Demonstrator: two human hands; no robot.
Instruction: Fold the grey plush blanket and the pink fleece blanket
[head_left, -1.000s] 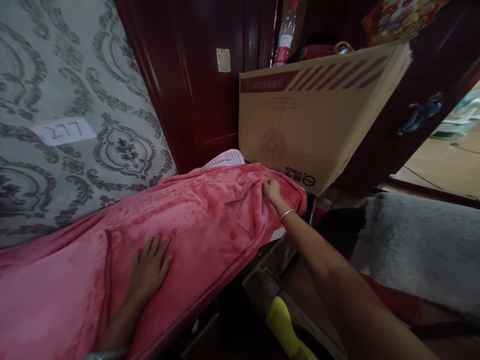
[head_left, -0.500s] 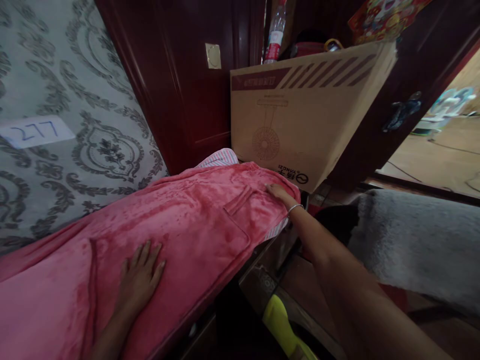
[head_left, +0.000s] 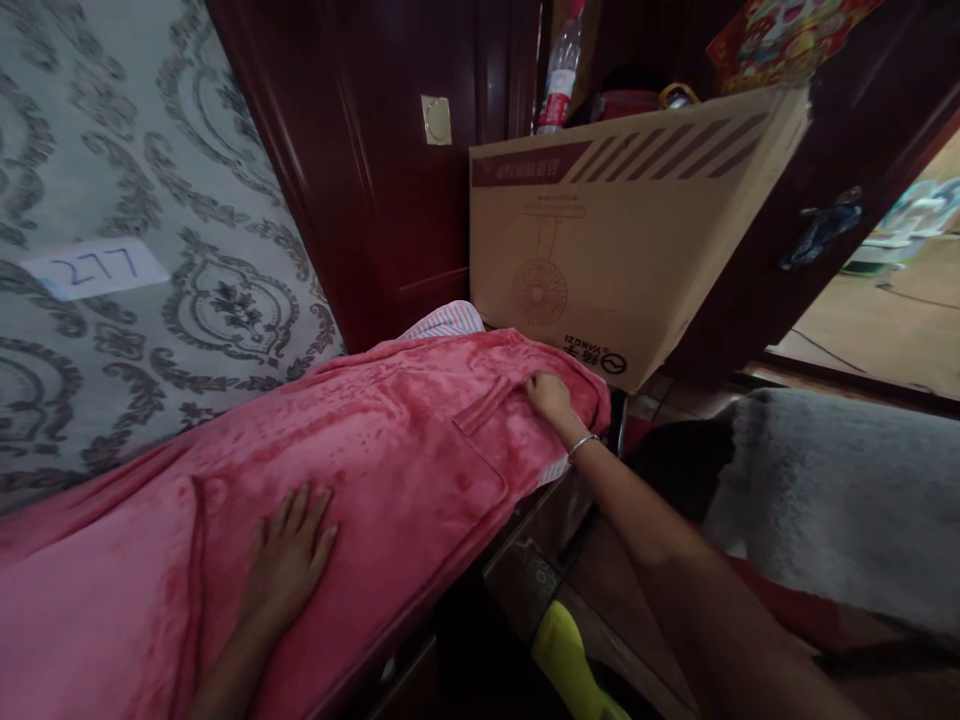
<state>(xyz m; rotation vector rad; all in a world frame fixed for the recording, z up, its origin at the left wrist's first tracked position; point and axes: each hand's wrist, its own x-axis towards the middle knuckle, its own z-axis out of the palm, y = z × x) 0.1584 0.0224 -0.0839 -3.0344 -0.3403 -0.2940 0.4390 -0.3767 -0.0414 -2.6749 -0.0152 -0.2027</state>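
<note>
A pink plush garment (head_left: 375,480) with a patch pocket (head_left: 487,450) lies spread over a long surface by the wall. My left hand (head_left: 289,555) rests flat on its near part, fingers slightly spread. At the far end, my right hand (head_left: 549,398), with a bracelet on the wrist, is closed at the top corner of the pocket, its fingers curled on the cloth. Part of those fingertips is hidden. Beneath the garment, a striped cloth (head_left: 450,318) shows at the far edge.
A large cardboard box (head_left: 607,240) stands beyond the garment, with a plastic bottle (head_left: 559,85) behind its top. Grey fluffy fabric (head_left: 847,500) lies to the right. A yellow slipper-like thing (head_left: 566,660) is on the floor below. Patterned wall (head_left: 225,300) borders the left.
My right hand has shifted left from the garment's far edge to the pocket corner, and its fingers have curled in. The left hand stays flat on the cloth. The view has shifted slightly.
</note>
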